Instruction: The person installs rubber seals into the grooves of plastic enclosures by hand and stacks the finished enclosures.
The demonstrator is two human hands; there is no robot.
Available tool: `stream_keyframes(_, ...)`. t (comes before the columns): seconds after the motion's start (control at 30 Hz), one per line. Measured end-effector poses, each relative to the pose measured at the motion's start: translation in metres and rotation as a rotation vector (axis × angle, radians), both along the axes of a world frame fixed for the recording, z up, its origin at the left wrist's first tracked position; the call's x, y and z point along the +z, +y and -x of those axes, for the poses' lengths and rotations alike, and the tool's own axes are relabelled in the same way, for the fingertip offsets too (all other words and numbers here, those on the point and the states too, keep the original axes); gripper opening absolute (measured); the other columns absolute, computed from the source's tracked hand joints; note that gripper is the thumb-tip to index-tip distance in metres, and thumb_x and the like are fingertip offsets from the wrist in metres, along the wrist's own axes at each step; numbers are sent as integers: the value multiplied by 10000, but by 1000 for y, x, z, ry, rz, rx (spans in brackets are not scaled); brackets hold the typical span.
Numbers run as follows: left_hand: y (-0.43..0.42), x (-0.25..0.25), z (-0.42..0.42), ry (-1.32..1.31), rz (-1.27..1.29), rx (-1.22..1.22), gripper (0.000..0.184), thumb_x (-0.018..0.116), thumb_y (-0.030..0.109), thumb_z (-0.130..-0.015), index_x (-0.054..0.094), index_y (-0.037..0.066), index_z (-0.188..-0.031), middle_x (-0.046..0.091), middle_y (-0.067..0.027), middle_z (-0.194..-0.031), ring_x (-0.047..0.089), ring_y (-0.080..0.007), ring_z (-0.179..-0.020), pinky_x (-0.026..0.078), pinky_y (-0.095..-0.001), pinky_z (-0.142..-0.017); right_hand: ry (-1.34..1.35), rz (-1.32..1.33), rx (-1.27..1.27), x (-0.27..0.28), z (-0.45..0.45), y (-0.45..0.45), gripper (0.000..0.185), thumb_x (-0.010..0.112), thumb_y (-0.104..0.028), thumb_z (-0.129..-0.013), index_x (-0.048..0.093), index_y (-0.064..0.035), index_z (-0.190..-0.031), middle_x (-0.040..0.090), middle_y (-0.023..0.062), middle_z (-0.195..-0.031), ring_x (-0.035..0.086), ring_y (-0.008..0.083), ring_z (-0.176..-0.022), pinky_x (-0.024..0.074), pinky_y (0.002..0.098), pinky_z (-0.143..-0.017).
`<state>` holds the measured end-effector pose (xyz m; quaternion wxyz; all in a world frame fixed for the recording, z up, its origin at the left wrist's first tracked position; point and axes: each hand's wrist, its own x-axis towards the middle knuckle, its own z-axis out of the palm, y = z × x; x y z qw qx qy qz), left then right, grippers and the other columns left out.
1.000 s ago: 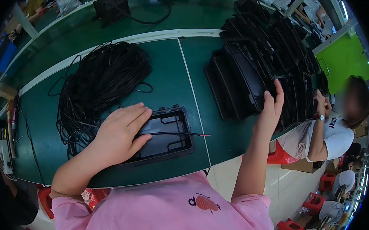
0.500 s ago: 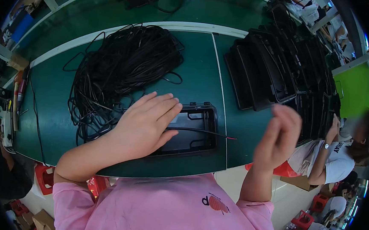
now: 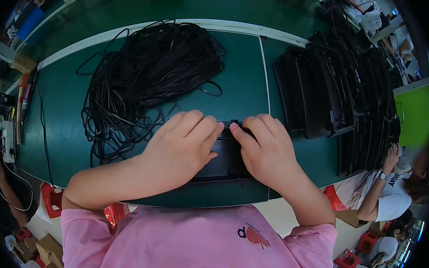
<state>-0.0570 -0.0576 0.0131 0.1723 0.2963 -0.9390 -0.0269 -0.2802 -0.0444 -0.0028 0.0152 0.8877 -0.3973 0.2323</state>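
Note:
A shallow black plastic case lies in front of me on the green tabletop, its inside partly hidden by both hands. My left hand is closed, fingers curled over the far left part of the case rim. My right hand grips the far rim near its middle, thumb and bent fingers pressed close together. The fingertips of both hands nearly meet at the small hinge lugs on that edge. To the left, a large tangled heap of black cable reaches close to my left hand.
Several black cases stand stacked at the right. Hand tools lie at the left end of the green table. A co-worker in a white shirt sits at the right, one hand by the stack.
My right hand has come left and down from the air onto the far rim of the case. My left hand has curled from lying flat. The red-tipped cable end no longer shows.

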Motion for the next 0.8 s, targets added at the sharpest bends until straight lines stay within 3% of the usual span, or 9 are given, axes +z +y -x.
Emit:
stream_keyframes(0.03,0,0,2,2,3,-3,521,745,212,-706,620,-49,-1139,534,-107,-1064,515,-257,-1030,446,-350,-880,-48,-11,10,-1,1,0,404,653,2,-645,677,-4,-1049,573,102,-954,573,277,-845,489,387,-709)
stream_keyframes(0.33,7,-2,7,0,24,23,535,735,230,-707,617,-87,-1121,525,-99,-1031,509,-232,-952,441,-320,-797,39,54,-85,-3,-7,14,417,654,-16,-672,672,9,-1088,613,113,-1024,600,277,-900,509,377,-765)
stream_keyframes(0.43,5,3,8,-67,52,30,517,735,232,-709,626,-86,-1101,525,-97,-1013,510,-236,-929,443,-316,-776,-49,12,-64,-4,-1,14,402,647,-3,-675,666,17,-1076,612,132,-1071,602,304,-915,510,399,-788)
stream_keyframes(0.8,-1,6,14,-82,12,4,434,747,245,-703,638,-67,-984,515,-95,-915,512,-237,-854,450,-317,-722,-41,-33,-132,5,18,14,369,665,-38,-678,665,43,-1038,575,134,-1055,560,299,-970,472,406,-794)
